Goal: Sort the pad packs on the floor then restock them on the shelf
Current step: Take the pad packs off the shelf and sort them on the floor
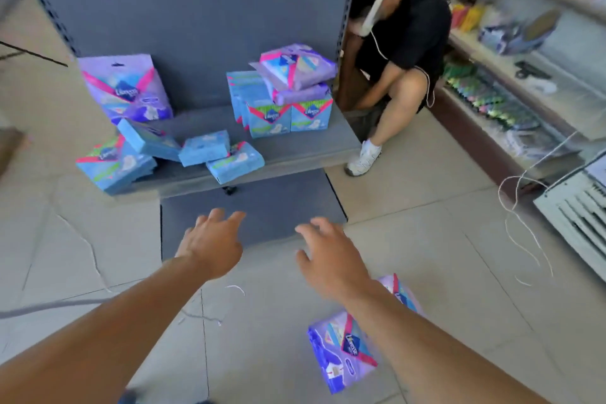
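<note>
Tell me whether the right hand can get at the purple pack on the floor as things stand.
Probably yes. The right hand is open and holds nothing, and the purple pack lies bare on the floor tiles just under that forearm, nothing on top. The hand would only need to draw back and down.

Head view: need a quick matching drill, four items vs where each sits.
Items:
1. large purple pack
2. pink-and-purple pack
3. purple pack
4. loose blue pack

Places:
A. on the floor tiles, under the right forearm
B. standing upright at the left end of the shelf, against the back panel
C. lying at the shelf's front edge
D. on top of the blue stack at the right of the shelf

Pairs: 1-B, 2-D, 3-A, 4-C

Both the left hand and the right hand are empty, fingers spread.
</note>
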Action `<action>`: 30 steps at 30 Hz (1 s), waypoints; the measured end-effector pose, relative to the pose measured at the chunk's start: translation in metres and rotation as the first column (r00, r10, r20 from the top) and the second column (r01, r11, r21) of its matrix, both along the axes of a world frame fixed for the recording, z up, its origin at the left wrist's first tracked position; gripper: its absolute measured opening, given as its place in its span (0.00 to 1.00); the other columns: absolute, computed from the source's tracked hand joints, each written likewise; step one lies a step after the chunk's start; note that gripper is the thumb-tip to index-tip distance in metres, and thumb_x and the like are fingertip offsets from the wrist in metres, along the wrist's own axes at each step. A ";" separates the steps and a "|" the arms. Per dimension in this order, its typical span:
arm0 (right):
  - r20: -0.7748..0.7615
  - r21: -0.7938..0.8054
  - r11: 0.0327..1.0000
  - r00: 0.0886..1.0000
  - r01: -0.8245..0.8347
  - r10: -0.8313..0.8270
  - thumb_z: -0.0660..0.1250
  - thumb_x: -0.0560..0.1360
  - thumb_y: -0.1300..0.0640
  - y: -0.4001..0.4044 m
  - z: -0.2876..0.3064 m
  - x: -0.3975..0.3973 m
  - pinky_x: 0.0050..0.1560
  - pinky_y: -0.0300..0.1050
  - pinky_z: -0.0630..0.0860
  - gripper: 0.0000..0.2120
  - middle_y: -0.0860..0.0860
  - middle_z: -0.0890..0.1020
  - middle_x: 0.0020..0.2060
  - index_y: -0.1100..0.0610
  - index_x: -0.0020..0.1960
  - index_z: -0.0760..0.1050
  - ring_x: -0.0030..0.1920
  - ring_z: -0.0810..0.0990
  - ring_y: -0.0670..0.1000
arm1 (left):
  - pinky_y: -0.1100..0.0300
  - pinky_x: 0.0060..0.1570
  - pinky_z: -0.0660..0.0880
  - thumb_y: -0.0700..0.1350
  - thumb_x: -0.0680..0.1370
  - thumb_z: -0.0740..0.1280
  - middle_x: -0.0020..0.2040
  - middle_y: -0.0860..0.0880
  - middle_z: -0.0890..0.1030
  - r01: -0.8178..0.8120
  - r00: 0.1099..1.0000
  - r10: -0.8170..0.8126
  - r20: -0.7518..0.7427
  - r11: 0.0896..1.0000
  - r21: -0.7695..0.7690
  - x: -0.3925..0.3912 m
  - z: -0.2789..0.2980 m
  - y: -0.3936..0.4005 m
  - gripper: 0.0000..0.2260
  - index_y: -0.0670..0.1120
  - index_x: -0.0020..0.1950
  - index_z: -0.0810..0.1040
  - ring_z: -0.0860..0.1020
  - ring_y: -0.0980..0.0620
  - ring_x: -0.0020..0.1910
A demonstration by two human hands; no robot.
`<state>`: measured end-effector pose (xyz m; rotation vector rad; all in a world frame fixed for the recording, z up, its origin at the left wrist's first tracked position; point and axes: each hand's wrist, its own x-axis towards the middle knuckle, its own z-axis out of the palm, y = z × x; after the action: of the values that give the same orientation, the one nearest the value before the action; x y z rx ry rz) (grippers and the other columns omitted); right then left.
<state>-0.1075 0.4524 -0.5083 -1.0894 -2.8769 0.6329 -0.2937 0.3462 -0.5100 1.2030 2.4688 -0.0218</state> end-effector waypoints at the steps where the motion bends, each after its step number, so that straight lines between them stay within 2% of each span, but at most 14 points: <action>1: 0.008 0.039 0.998 0.999 -0.042 0.042 0.59 0.79 0.50 0.003 0.021 -0.016 0.65 0.50 0.68 0.21 0.52 0.65 0.71 0.49 0.71 0.67 0.69 0.65 0.56 | 0.47 0.64 0.67 0.48 0.77 0.62 0.74 0.45 0.63 -0.032 0.999 0.033 -0.028 0.999 0.015 -0.012 0.018 -0.005 0.28 0.56 0.77 0.58 0.64 0.41 0.70; 6: -0.022 0.163 0.981 0.994 -0.104 0.109 0.59 0.79 0.47 0.006 0.094 -0.075 0.65 0.52 0.69 0.21 0.52 0.65 0.71 0.50 0.71 0.68 0.69 0.65 0.57 | 0.46 0.63 0.67 0.48 0.75 0.65 0.71 0.43 0.65 -0.206 0.966 0.224 -0.129 0.969 0.138 -0.073 0.082 -0.036 0.28 0.53 0.75 0.62 0.65 0.38 0.68; 9: -0.060 0.182 0.979 0.992 -0.096 0.108 0.60 0.78 0.48 0.002 0.108 -0.099 0.62 0.51 0.71 0.21 0.51 0.66 0.70 0.51 0.70 0.69 0.68 0.66 0.56 | 0.47 0.61 0.68 0.47 0.75 0.64 0.69 0.42 0.67 -0.289 0.935 0.314 -0.163 0.944 0.159 -0.099 0.096 -0.056 0.27 0.53 0.74 0.63 0.66 0.38 0.67; 12: -0.124 0.166 0.982 0.985 -0.095 0.117 0.61 0.78 0.49 -0.007 0.109 -0.129 0.63 0.50 0.71 0.20 0.50 0.68 0.68 0.51 0.68 0.70 0.67 0.66 0.55 | 0.47 0.60 0.68 0.47 0.75 0.63 0.68 0.42 0.67 -0.401 0.899 0.418 -0.132 0.906 0.139 -0.119 0.100 -0.067 0.26 0.52 0.73 0.63 0.66 0.38 0.67; 15: -0.174 0.128 0.986 0.977 -0.103 0.125 0.63 0.77 0.50 -0.015 0.103 -0.155 0.63 0.50 0.70 0.18 0.50 0.70 0.65 0.52 0.66 0.73 0.65 0.67 0.55 | 0.46 0.61 0.68 0.47 0.75 0.63 0.70 0.41 0.66 -0.344 0.919 0.370 -0.140 0.922 0.177 -0.133 0.098 -0.059 0.28 0.52 0.74 0.61 0.65 0.38 0.68; 19: -0.171 0.146 0.979 0.971 -0.144 0.168 0.64 0.77 0.50 -0.021 0.087 -0.186 0.64 0.53 0.70 0.20 0.52 0.71 0.65 0.54 0.67 0.73 0.65 0.68 0.56 | 0.47 0.60 0.67 0.48 0.76 0.63 0.69 0.42 0.66 -0.294 0.928 0.333 -0.167 0.930 0.222 -0.155 0.095 -0.057 0.30 0.53 0.76 0.57 0.66 0.38 0.66; 22: -0.136 0.141 0.981 0.979 -0.133 0.153 0.64 0.77 0.50 -0.018 0.080 -0.205 0.64 0.53 0.71 0.20 0.52 0.70 0.67 0.54 0.68 0.72 0.66 0.68 0.57 | 0.48 0.58 0.68 0.48 0.76 0.64 0.68 0.42 0.67 -0.277 0.935 0.318 -0.155 0.931 0.238 -0.174 0.089 -0.056 0.28 0.53 0.75 0.59 0.67 0.38 0.65; 26: -0.083 0.137 0.977 0.981 -0.166 0.178 0.63 0.77 0.49 -0.007 0.074 -0.232 0.63 0.53 0.71 0.20 0.51 0.69 0.68 0.52 0.67 0.72 0.66 0.68 0.56 | 0.47 0.59 0.68 0.48 0.76 0.64 0.70 0.41 0.66 -0.286 0.935 0.321 -0.150 0.934 0.215 -0.204 0.080 -0.056 0.28 0.53 0.74 0.60 0.67 0.38 0.66; 30: -0.102 0.154 0.976 0.980 -0.152 0.168 0.63 0.77 0.49 0.008 0.072 -0.260 0.63 0.52 0.71 0.20 0.51 0.70 0.67 0.52 0.68 0.72 0.66 0.69 0.56 | 0.46 0.62 0.68 0.49 0.76 0.64 0.71 0.42 0.65 -0.260 0.942 0.290 -0.169 0.948 0.182 -0.228 0.069 -0.048 0.29 0.54 0.76 0.57 0.66 0.39 0.68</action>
<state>-0.3672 0.4608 -0.4359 -0.7822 -2.8772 0.4629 -0.5216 0.2981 -0.4415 0.9397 2.8377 0.1420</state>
